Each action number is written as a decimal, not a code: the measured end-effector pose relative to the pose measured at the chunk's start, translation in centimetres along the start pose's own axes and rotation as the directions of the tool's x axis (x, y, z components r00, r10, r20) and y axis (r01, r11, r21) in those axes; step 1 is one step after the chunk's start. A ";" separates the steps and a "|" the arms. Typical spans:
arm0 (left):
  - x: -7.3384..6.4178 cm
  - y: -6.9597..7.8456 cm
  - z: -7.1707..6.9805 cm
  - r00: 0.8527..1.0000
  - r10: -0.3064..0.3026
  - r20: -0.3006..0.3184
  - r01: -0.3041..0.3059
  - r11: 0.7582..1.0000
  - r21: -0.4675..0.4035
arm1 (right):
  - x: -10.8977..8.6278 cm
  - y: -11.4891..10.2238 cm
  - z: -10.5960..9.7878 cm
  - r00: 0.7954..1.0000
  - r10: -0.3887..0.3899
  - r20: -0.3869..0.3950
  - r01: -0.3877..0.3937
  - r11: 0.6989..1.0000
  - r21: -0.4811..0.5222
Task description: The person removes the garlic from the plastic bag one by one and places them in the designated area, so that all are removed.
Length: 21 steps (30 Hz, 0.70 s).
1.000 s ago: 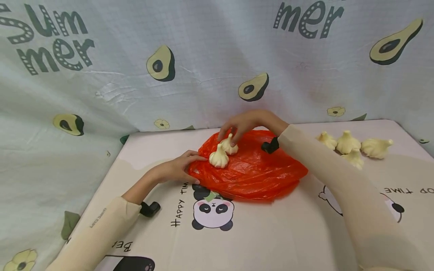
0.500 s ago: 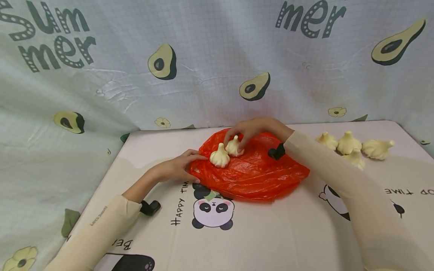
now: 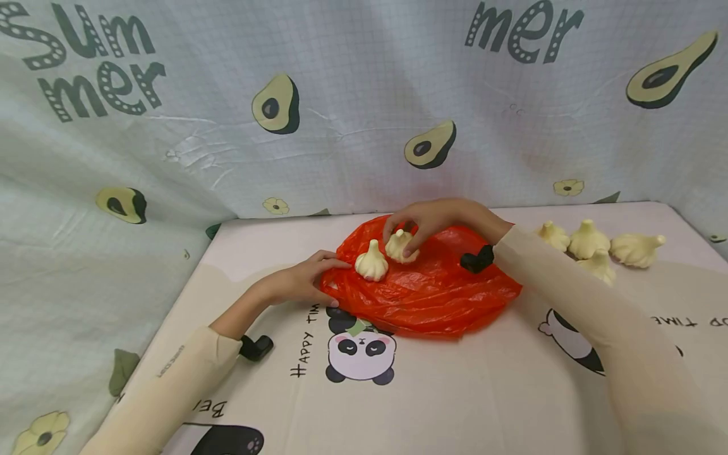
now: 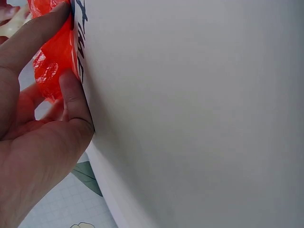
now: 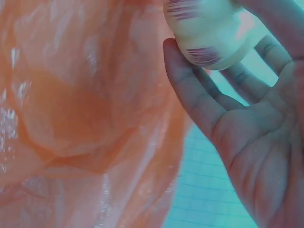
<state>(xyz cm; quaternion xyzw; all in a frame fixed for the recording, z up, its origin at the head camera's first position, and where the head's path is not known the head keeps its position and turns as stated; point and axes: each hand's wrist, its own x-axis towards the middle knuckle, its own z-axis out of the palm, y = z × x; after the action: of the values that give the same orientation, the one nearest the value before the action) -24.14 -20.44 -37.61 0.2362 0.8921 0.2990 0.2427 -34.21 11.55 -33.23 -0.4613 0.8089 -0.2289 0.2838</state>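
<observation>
On a crumpled red plastic bag [image 3: 432,297] stands one garlic bulb [image 3: 372,261], stem up. Just right of it, my right hand [image 3: 435,221] pinches a second garlic bulb [image 3: 400,246] between thumb and fingers, over the bag. In the right wrist view this bulb [image 5: 209,33] shows purple streaks and lies between the fingertips. My left hand [image 3: 298,278] holds the bag's left edge, thumb and forefinger spread around it. Red plastic [image 4: 54,61] bulges between those fingers in the left wrist view; part of the grip is hidden.
Several more garlic bulbs [image 3: 588,240] sit in a cluster at the table's back right, beyond the right sleeve. The pale table cover [image 3: 455,392] has panda prints. A printed curtain [image 3: 352,95] hangs behind the table, and another stretch runs along its left side.
My right hand has shifted right and slightly toward me with its garlic bulb, moving it from behind the other bulb to beside it. The left hand stays at the bag's edge.
</observation>
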 end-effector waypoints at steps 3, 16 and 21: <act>0.1 0.2 0.0 1.000 0.001 -0.001 -0.001 1.000 0.003 | -1.1 -0.7 0.0 0.999 0.009 -0.032 -0.009 1.000 -0.014; 0.1 0.0 0.1 1.000 -0.015 -0.010 0.015 1.000 0.000 | -6.3 -2.8 0.9 0.991 0.019 -0.132 -0.023 0.999 -0.030; 0.1 0.2 0.1 1.000 -0.018 -0.009 0.017 1.000 -0.003 | -8.3 -3.1 1.4 0.985 0.018 -0.173 -0.023 0.999 -0.025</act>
<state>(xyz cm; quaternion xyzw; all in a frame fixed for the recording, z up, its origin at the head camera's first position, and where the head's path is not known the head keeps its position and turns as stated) -24.06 -20.21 -37.61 0.2267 0.8947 0.2993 0.2418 -27.97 17.25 -30.23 -0.4351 0.8381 -0.2543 0.2090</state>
